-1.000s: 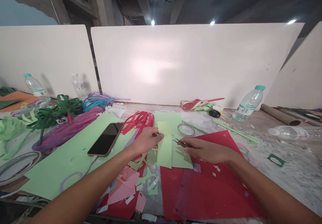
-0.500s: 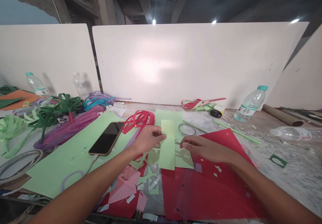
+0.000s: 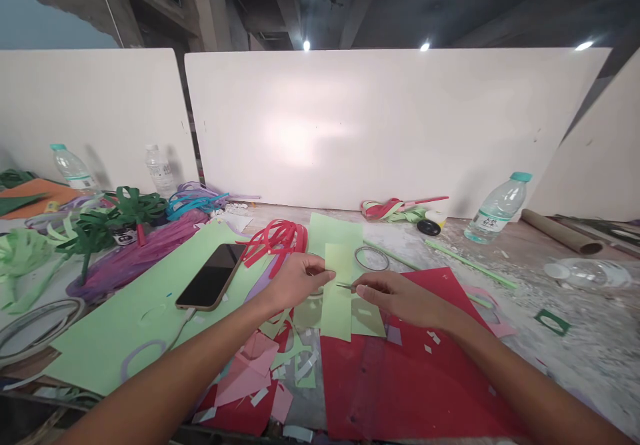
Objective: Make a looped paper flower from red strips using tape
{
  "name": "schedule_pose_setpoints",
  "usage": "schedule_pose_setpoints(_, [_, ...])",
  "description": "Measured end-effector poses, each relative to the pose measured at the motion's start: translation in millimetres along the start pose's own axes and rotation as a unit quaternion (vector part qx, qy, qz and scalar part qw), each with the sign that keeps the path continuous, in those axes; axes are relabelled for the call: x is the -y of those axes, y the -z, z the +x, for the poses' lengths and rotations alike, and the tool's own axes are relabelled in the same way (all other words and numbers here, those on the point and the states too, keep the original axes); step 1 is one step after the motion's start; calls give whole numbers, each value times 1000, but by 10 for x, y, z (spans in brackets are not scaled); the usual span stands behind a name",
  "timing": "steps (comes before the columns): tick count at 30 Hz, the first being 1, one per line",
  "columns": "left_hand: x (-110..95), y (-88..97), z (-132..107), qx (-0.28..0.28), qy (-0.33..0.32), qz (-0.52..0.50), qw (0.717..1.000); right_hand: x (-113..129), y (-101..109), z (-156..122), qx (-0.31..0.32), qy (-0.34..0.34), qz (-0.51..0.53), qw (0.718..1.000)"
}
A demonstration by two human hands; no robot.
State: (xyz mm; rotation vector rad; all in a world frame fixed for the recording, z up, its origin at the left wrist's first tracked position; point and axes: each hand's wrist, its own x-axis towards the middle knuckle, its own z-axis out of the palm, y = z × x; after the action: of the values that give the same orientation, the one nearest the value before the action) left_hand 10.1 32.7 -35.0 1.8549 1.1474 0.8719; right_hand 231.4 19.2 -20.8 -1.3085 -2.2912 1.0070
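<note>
Pinched at its left edge by my left hand [image 3: 299,278], a light green paper strip [image 3: 337,312] hangs upright above the table. My right hand [image 3: 383,292] is closed around scissors, whose thin metal tip [image 3: 344,286] points left across the front of the strip. The scissors' handles are hidden by my fingers. Behind the strip lies a larger light green sheet [image 3: 367,318], partly covered. Below my right arm is a red sheet [image 3: 415,378].
A phone [image 3: 213,277] with a cable lies on a big green sheet [image 3: 110,338]. Red paper strips [image 3: 280,235], a tape roll [image 3: 371,258] and pink paper scraps [image 3: 250,365] surround my hands. Water bottles [image 3: 499,208] stand near the white partition [image 3: 400,132].
The green strip has shifted slightly right and down with my left hand. My right hand has moved slightly left, bringing the scissors' tip over the strip's front.
</note>
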Motion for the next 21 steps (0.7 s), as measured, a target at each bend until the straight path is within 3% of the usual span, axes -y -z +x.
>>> schedule_pose_setpoints(8, [-19, -16, -17, -2, -1, -22, 1000, 9, -67, 1, 24, 22, -2, 999])
schedule_pose_setpoints(15, [-5, -31, -10, -20, 12, -19, 1000, -28, -62, -9, 4, -13, 23, 1000])
schedule_pose_setpoints(21, [-20, -22, -11, -30, 12, -29, 999, -62, -69, 7, -3, 0, 29, 1000])
